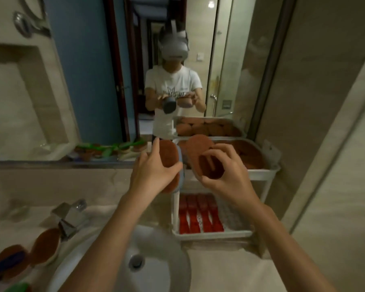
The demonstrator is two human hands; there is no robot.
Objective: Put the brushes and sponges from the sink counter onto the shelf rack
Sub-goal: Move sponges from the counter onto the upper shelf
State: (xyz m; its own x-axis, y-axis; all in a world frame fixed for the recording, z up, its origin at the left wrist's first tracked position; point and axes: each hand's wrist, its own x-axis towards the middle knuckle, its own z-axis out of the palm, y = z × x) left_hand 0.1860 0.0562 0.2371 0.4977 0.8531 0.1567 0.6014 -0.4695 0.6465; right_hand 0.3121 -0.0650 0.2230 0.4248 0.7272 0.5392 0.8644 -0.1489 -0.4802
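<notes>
My left hand (pixel 152 173) grips a brown oval sponge brush with a grey back (pixel 169 157), held upright just left of the white shelf rack (pixel 268 171). My right hand (pixel 223 171) holds another brown oval sponge (pixel 200 150) over the rack's top tray, fingers wrapped around its lower end. That top tray holds several brown sponges (pixel 249 154). The lower tray (pixel 211 233) carries rows of red sponges (pixel 198 216). More brown sponges (pixel 45 246) and a blue-handled brush (pixel 6 262) lie on the sink counter at the lower left.
A white basin (pixel 156 260) with a chrome tap (pixel 70 216) sits below my arms. A mirror (pixel 93 81) behind the counter reflects a person and green-handled brushes (pixel 112 148). A beige wall (pixel 335 144) closes in on the right of the rack.
</notes>
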